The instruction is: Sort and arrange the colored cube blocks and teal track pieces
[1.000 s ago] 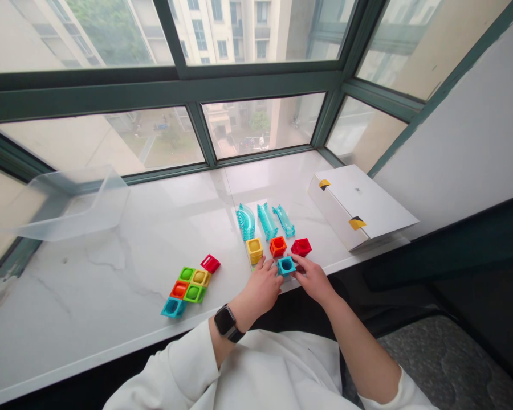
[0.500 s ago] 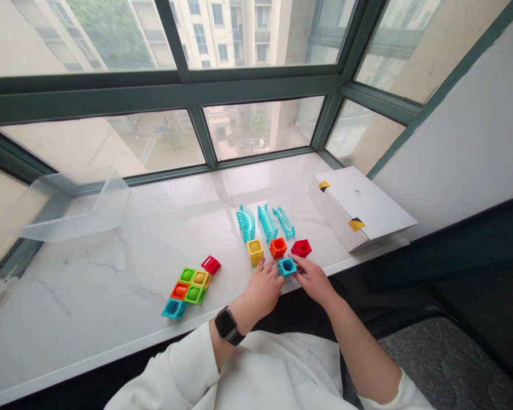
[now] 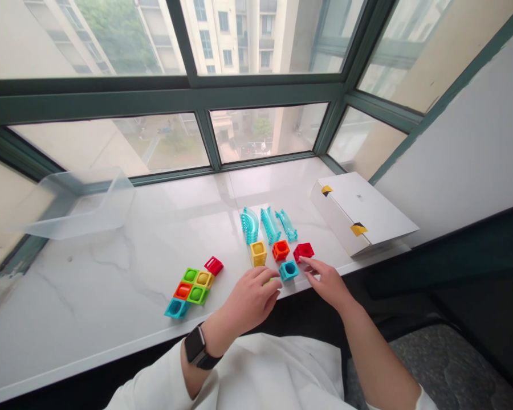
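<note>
My left hand [image 3: 253, 296], with a dark watch on its wrist, is curled over a green block [image 3: 271, 280] by the table's front edge. Its fingers hide most of that block. To the right of these fingertips stands a blue block [image 3: 289, 271] with a round hole, untouched by either hand. My right hand [image 3: 328, 283] has its fingers apart and holds nothing. Its index fingertip reaches the near side of the red block [image 3: 303, 251]. An orange block [image 3: 280, 250] and a stack of yellow blocks [image 3: 259, 253] stand just behind.
Clear blue track pieces [image 3: 270, 225] lie behind the blocks. On the left sits a slanted group of joined coloured blocks [image 3: 190, 292], with a red piece [image 3: 214, 265] at its corner. A white box [image 3: 363, 210] stands right; a clear plastic bin [image 3: 85, 205] is far left.
My right hand has let go of the blue block and shifted right to the red one. The left hand has drawn back slightly and curled over the green block.
</note>
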`<state>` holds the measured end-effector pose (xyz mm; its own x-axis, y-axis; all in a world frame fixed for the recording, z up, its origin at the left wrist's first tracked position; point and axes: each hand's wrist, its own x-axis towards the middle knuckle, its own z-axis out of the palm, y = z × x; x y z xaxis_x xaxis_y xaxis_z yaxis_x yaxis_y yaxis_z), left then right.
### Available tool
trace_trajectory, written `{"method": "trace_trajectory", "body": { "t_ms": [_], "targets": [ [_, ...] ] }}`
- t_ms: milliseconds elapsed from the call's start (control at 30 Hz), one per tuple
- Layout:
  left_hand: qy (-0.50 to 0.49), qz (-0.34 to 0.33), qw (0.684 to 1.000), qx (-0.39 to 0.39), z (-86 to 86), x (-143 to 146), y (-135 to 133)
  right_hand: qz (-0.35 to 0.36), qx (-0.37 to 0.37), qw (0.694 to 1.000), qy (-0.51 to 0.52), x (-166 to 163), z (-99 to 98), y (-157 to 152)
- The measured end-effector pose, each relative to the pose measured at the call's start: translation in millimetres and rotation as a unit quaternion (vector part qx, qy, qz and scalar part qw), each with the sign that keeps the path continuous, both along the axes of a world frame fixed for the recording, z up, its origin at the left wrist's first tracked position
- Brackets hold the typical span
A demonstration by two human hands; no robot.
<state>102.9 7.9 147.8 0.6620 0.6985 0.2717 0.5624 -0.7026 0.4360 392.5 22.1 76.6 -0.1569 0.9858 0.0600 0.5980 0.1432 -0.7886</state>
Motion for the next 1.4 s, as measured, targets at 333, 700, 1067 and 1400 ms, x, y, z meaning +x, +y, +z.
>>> {"method": "trace_trajectory", "body": {
  "t_ms": [333,700,1067,1400],
  "targets": [
    [-0.082,0.299,0.950,0.041,-19.5,-125,-11,-0.126,-0.015,0.987,-0.099,3,-10.7,46],
    [-0.069,0.364,0.929,0.016,-53.7,-170,-44,-0.131,-0.085,0.973,-0.168,-6,-24.5,54],
    [-0.065,0.376,0.924,-0.014,-81.1,-179,-36,-0.110,-0.071,0.972,-0.194,3,-28.4,56],
    [-0.065,0.408,0.911,-0.003,-119.9,-170,-26,-0.104,-0.060,0.980,-0.159,11,-32.5,58]
  ]
}}
